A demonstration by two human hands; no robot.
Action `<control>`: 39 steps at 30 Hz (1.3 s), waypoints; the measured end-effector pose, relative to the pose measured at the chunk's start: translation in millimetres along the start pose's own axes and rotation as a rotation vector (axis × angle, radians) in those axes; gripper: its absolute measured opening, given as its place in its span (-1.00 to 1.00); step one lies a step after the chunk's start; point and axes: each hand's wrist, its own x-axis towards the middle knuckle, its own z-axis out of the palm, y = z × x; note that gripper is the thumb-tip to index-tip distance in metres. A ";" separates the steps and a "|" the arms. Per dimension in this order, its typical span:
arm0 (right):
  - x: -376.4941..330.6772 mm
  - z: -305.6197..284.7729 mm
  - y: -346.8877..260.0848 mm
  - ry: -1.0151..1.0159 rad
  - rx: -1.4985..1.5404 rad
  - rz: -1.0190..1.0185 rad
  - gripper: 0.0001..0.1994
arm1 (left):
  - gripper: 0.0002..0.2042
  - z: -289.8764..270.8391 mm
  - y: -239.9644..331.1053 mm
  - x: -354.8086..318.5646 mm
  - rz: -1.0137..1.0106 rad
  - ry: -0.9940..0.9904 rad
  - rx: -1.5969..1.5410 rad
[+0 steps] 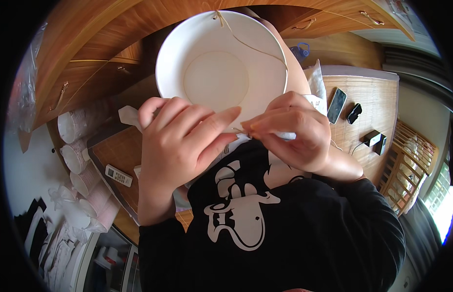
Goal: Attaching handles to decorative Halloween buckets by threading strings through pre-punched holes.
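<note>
A large white bucket (214, 29) stands mouth up, tilted toward me. Thin tan twine (218, 17) is knotted at its far rim and runs along the inside to the right wall. At its near side my right hand (294, 129) pinches a short end of twine (236, 129) between thumb and forefinger; a small whitish piece (286, 136) shows under that palm. My left hand (180, 131) is just to the left, thumb and forefinger apart around the same spot. Its other fingers curl, and a white blunt-ended object (130, 117) sticks out beside them, mostly hidden.
On the right, a bamboo-mat surface (363, 92) bears a phone (337, 104), a small black object (354, 113) and a black box with a cable (372, 138). To the left lie a white remote control (118, 175) and stacked white buckets (75, 127). Wooden drawers (90, 87) curve behind.
</note>
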 end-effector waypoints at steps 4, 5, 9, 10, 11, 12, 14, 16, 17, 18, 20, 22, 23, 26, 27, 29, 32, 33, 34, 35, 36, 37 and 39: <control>-1.3 0.2 1.4 -0.044 0.115 -0.149 -0.74 | -0.71 2.6 3.3 3.4 0.003 -0.012 0.013; -2.7 3.1 0.8 -0.039 0.130 -0.166 -0.75 | -0.73 3.2 2.9 4.2 -0.008 -0.002 -0.010; -15.4 16.4 12.1 -0.030 0.088 -0.170 -0.79 | -0.77 12.2 -8.1 2.8 0.088 0.130 -0.086; -15.8 17.5 14.4 -0.030 0.090 -0.171 -0.79 | -0.77 12.7 -7.2 1.0 0.087 0.130 -0.084; -15.8 18.1 16.4 -0.062 0.096 -0.172 -0.78 | -0.79 12.5 -5.7 -1.3 0.121 0.156 -0.073; -15.7 18.5 18.6 -0.094 0.102 -0.172 -0.78 | -0.82 11.8 -4.1 -3.0 0.155 0.181 -0.061; -16.6 18.6 24.6 -0.123 0.115 -0.186 -0.79 | -0.82 13.9 -3.9 -7.0 0.164 0.187 -0.056; -17.7 17.1 31.6 -0.152 0.126 -0.200 -0.80 | -0.80 22.0 -8.9 -15.9 0.187 0.241 -0.009; -18.5 15.7 35.5 -0.165 0.148 -0.184 -0.80 | -0.80 23.9 -10.7 -19.5 0.187 0.244 -0.008; -19.5 14.7 39.6 -0.178 0.170 -0.167 -0.81 | -0.79 25.4 -12.4 -22.8 0.205 0.251 0.031; -23.8 14.8 47.8 -0.125 0.195 -0.122 -0.81 | -0.78 28.5 -12.0 -26.8 0.217 0.260 0.075; -31.7 12.8 54.7 -0.042 0.184 -0.035 -0.85 | -0.76 33.4 -8.0 -27.8 0.183 0.315 0.033; -38.3 17.3 59.0 0.035 0.223 0.080 -0.84 | -0.76 39.2 -7.3 -30.5 0.182 0.314 0.037; -41.0 33.9 57.8 0.211 0.455 0.385 -0.78 | -0.82 58.3 -9.1 -34.5 0.105 0.434 -0.019; -35.0 34.9 55.3 0.280 0.757 0.517 -0.75 | -0.78 62.1 -9.0 -32.9 0.107 0.484 0.008; -30.4 32.1 55.6 0.335 1.221 0.722 -0.74 | -0.75 65.6 -11.0 -29.2 0.116 0.531 0.030; -30.8 22.7 56.5 0.264 1.355 0.734 -0.73 | -0.57 63.4 -17.1 -28.5 0.107 0.542 0.018; -29.7 20.5 53.6 0.267 1.354 0.732 -0.73 | -0.57 64.7 -20.5 -29.3 0.110 0.542 0.016; -27.4 18.5 48.2 0.237 1.339 0.726 -0.72 | -0.54 66.8 -24.4 -29.9 0.115 0.580 -0.022; -25.1 16.5 42.5 0.208 1.324 0.720 -0.71 | -0.50 67.2 -27.1 -29.8 0.120 0.618 -0.060; -22.5 15.1 36.2 0.207 1.325 0.717 -0.71 | -0.48 65.5 -28.6 -29.8 0.133 0.614 -0.032; -20.1 13.7 29.8 0.195 1.314 0.738 -0.71 | -0.48 65.3 -29.6 -29.0 0.136 0.614 -0.032; -16.6 13.6 25.4 0.183 1.302 0.756 -0.71 | -0.49 65.4 -31.2 -27.7 0.145 0.605 -0.045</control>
